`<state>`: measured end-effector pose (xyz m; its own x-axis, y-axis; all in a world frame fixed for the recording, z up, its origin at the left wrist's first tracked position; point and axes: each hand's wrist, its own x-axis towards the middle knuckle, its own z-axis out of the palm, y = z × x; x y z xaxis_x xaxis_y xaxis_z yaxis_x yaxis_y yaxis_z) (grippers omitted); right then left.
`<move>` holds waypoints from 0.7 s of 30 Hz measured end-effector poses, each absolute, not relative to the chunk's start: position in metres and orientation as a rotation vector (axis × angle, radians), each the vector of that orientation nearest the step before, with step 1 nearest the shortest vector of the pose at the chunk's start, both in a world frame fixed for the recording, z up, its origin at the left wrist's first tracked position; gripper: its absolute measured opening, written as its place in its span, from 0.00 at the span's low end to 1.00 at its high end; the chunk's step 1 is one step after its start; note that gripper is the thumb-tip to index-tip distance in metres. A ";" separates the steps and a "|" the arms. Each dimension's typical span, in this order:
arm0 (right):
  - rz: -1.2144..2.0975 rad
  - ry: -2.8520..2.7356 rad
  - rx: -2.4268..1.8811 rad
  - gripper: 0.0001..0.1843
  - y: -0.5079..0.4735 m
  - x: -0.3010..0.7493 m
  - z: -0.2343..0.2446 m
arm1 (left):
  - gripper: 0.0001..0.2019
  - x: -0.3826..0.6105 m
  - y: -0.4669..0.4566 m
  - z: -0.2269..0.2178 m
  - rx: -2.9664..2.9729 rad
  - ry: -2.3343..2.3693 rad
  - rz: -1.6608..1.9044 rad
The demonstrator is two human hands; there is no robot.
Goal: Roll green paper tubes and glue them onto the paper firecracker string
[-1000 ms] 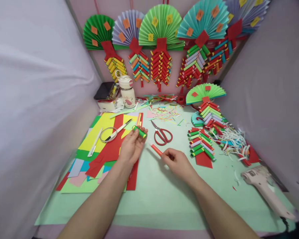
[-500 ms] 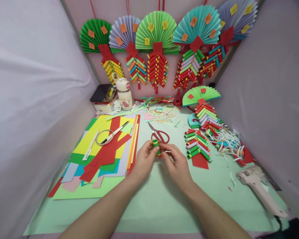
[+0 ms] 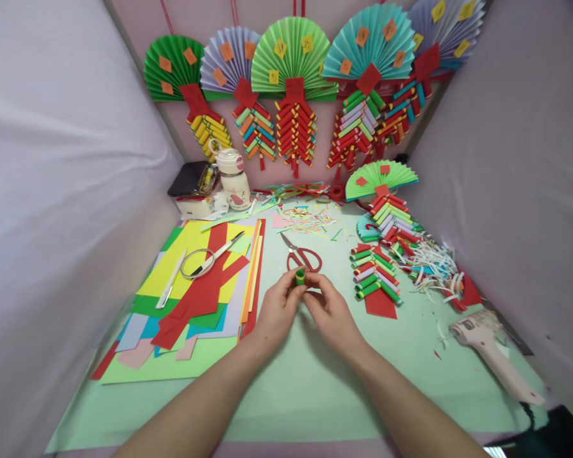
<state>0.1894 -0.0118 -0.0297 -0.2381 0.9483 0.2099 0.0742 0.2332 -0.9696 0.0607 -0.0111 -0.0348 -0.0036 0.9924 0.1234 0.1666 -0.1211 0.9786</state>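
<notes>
A small green paper roll (image 3: 300, 278) with a yellow band near its top stands upright between my hands at the middle of the table. My left hand (image 3: 279, 302) pinches it from the left, thumb in front. From the right, the thumb and fingers of my right hand (image 3: 330, 306) close on its lower part, which they largely hide. Just beyond my fingertips lie scissors (image 3: 305, 256) with red handles, their blades pointing away. To the right, a string of coloured paper rolls (image 3: 375, 273) rests on a red paper piece (image 3: 382, 304).
Coloured paper sheets (image 3: 148, 359) are stacked at left, with a craft knife (image 3: 217, 256), a white cutter (image 3: 172, 280) and a tape ring (image 3: 184, 264) on top. A hot glue gun (image 3: 499, 359) lies at right near paper shreds (image 3: 434, 267). A bottle (image 3: 233, 181) stands behind.
The green roll has turned more upright, its open end showing. My right hand has moved closer in and its fingers now meet the roll. The whole view has shifted slightly.
</notes>
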 end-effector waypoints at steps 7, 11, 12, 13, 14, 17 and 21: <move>1.331 -1.487 -0.882 0.14 -0.010 0.190 -0.032 | 0.16 0.060 -0.014 -0.031 1.475 1.276 1.178; 1.336 -1.496 -0.872 0.15 -0.010 0.191 -0.033 | 0.17 0.059 -0.015 -0.030 1.487 1.243 1.155; 1.331 -1.502 -0.872 0.16 -0.010 0.191 -0.033 | 0.17 0.059 -0.015 -0.030 1.493 1.235 1.151; 1.328 -1.509 -0.872 0.16 -0.010 0.191 -0.034 | 0.17 0.059 -0.015 -0.030 1.499 1.229 1.148; 1.328 -1.515 -0.872 0.17 -0.010 0.191 -0.034 | 0.17 0.059 -0.015 -0.030 1.503 1.225 1.145; 1.345 -1.528 -0.868 0.17 -0.009 0.192 -0.034 | 0.18 0.058 -0.015 -0.031 1.495 1.200 1.137; 1.367 -1.538 -0.865 0.16 -0.008 0.195 -0.032 | 0.18 0.058 -0.015 -0.030 1.454 1.139 1.141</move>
